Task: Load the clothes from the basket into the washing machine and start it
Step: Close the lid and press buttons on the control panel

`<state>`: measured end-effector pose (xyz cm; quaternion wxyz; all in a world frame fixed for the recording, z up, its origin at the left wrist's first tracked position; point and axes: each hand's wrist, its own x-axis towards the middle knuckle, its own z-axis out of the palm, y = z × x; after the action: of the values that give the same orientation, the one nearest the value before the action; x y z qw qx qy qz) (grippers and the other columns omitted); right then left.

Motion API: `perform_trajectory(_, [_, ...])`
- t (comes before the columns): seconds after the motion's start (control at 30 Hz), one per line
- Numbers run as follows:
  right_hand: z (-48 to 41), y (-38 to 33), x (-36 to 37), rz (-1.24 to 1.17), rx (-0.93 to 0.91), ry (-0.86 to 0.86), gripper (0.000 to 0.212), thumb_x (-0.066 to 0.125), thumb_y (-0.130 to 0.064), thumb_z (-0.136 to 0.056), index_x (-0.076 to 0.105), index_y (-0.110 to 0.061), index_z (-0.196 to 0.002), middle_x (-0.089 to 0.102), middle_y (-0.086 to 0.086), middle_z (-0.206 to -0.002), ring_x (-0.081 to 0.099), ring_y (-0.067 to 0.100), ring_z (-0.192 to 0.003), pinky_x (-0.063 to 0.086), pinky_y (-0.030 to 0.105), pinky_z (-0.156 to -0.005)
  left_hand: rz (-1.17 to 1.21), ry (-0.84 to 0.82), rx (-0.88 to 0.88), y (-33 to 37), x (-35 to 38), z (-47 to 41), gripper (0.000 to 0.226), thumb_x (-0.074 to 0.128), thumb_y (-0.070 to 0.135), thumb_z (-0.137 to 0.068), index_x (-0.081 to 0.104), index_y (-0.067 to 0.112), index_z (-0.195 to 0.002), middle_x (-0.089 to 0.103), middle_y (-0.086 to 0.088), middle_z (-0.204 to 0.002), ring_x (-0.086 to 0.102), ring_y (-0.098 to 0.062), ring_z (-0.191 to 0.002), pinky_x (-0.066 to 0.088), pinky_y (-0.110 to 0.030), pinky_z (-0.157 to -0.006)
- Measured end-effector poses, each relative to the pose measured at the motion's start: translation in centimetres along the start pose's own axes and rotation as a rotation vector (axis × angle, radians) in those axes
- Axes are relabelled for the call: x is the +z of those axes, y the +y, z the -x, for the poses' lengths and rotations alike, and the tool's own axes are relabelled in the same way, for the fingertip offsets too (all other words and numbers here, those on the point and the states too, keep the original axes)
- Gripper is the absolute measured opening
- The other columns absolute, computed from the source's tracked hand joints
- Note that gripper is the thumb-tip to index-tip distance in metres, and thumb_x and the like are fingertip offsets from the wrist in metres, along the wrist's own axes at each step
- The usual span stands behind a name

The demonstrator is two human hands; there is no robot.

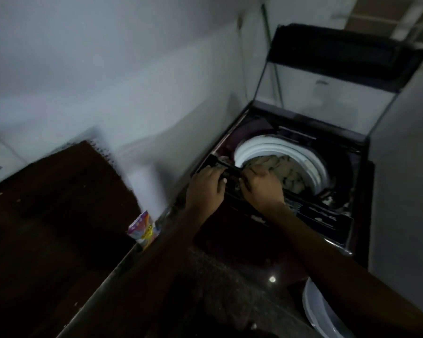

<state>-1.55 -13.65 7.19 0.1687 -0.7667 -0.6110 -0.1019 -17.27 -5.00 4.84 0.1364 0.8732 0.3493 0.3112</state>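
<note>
The top-loading washing machine (337,215) stands against the wall with its glass lid (327,93) raised. Beige and olive clothes (286,172) lie in the white-rimmed drum (254,147). My left hand (205,184) and my right hand (261,186) are close together at the drum's near-left rim. Each has its fingers curled on a narrow dark bar (231,170) that lies across the rim. The picture is too dim and blurred to tell what the bar is. A pale basket (320,311) shows partly at the bottom right, under my right forearm.
A colourful detergent packet (143,231) stands between the machine and a dark wooden surface (54,215) on the left. White walls close in behind and to the right of the machine. The floor (230,289) in front is dark and speckled.
</note>
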Motion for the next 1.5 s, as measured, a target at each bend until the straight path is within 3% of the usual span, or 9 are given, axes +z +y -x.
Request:
perform_trajectory(0.17, [0.2, 6.4, -3.4, 0.044, 0.095, 0.051, 0.016, 0.063, -0.021, -0.083, 0.066, -0.008, -0.091, 0.066, 0.012, -0.094, 0.061, 0.033, -0.091, 0.049, 0.037, -0.07, 0.034, 0.003, 0.186, 5.6, 3.0, -4.6, 0.029, 0.059, 0.017, -0.086, 0.068, 0.005, -0.111, 0.07, -0.01, -0.102, 0.066, -0.029, -0.096, 0.055, -0.041, -0.081])
perform_trajectory(0.27, [-0.3, 9.9, -5.1, 0.055, 0.121, 0.111, 0.015, 0.065, -0.019, -0.079, 0.067, -0.008, -0.089, 0.065, 0.011, -0.091, 0.061, 0.033, -0.089, 0.048, 0.036, -0.072, 0.0, 0.012, 0.272, 8.3, 4.5, -7.1, 0.032, 0.062, 0.019, -0.088, 0.066, 0.004, -0.116, 0.07, -0.011, -0.106, 0.066, -0.029, -0.099, 0.055, -0.04, -0.084])
perform_trajectory(0.5, [-1.0, 15.5, -7.8, 0.073, 0.171, 0.199, 0.019, 0.062, -0.026, -0.084, 0.067, -0.013, -0.097, 0.065, 0.006, -0.097, 0.06, 0.03, -0.093, 0.048, 0.036, -0.074, 0.016, -0.014, 0.297, 12.7, 7.5, -12.2, 0.04, 0.051, 0.031, -0.091, 0.066, 0.006, -0.119, 0.07, -0.01, -0.113, 0.064, -0.028, -0.109, 0.053, -0.042, -0.091])
perform_trajectory(0.6, [-1.6, 17.7, -8.7, 0.081, 0.207, 0.24, 0.017, 0.059, -0.026, -0.086, 0.067, -0.013, -0.094, 0.064, 0.006, -0.095, 0.059, 0.029, -0.093, 0.047, 0.035, -0.073, 0.015, 0.006, 0.341, 14.5, 8.0, -14.2, 0.042, 0.048, 0.034, -0.092, 0.067, 0.005, -0.115, 0.071, -0.011, -0.11, 0.065, -0.03, -0.106, 0.054, -0.041, -0.087])
perform_trajectory(0.9, [-6.0, 22.6, -8.5, 0.102, 0.27, 0.273, 0.021, 0.052, -0.026, -0.087, 0.067, -0.012, -0.094, 0.065, 0.008, -0.093, 0.059, 0.03, -0.088, 0.045, 0.034, -0.07, 0.035, -0.04, 0.415, 15.6, 12.4, -21.7, 0.037, 0.053, 0.027, -0.091, 0.067, 0.004, -0.116, 0.07, -0.012, -0.11, 0.064, -0.031, -0.106, 0.053, -0.04, -0.088])
perform_trajectory(1.07, [-9.7, 24.3, -6.6, 0.083, 0.324, 0.298, 0.013, 0.057, -0.019, -0.086, 0.064, -0.01, -0.092, 0.062, 0.007, -0.09, 0.059, 0.029, -0.077, 0.044, 0.031, -0.06, 0.018, -0.093, 0.451, 14.1, 15.3, -26.5, 0.046, 0.041, 0.036, -0.093, 0.066, 0.005, -0.115, 0.069, -0.011, -0.111, 0.063, -0.03, -0.106, 0.051, -0.04, -0.088])
perform_trajectory(1.13, [-11.4, 25.1, -5.6, 0.087, 0.35, 0.275, 0.016, 0.056, -0.019, -0.085, 0.063, -0.01, -0.097, 0.062, 0.008, -0.096, 0.06, 0.029, -0.08, 0.046, 0.032, -0.062, 0.025, -0.095, 0.448, 13.5, 16.2, -28.7, 0.044, 0.042, 0.036, -0.093, 0.066, 0.006, -0.115, 0.069, -0.009, -0.112, 0.063, -0.029, -0.107, 0.05, -0.038, -0.088])
perform_trajectory(1.3, [-15.8, 27.8, -4.8, 0.05, 0.428, 0.313, 0.03, 0.058, -0.02, -0.09, 0.063, -0.008, -0.116, 0.064, 0.011, -0.114, 0.061, 0.029, -0.106, 0.05, 0.034, -0.085, 0.049, -0.108, 0.491, 13.5, 17.6, -36.1, 0.042, 0.049, 0.03, -0.094, 0.06, 0.008, -0.128, 0.065, -0.011, -0.125, 0.057, -0.031, -0.12, 0.044, -0.042, -0.098])
perform_trajectory(1.5, [-22.9, 32.5, -7.8, 0.103, 0.424, 0.421, 0.029, 0.057, -0.023, -0.091, 0.063, -0.006, -0.114, 0.063, 0.013, -0.116, 0.061, 0.031, -0.103, 0.053, 0.036, -0.084, 0.02, -0.042, 0.518, 16.2, 17.4, -46.8, 0.049, 0.048, 0.035, -0.099, 0.048, 0.008, -0.14, 0.047, -0.011, -0.149, 0.037, -0.028, -0.142, 0.031, -0.042, -0.112])
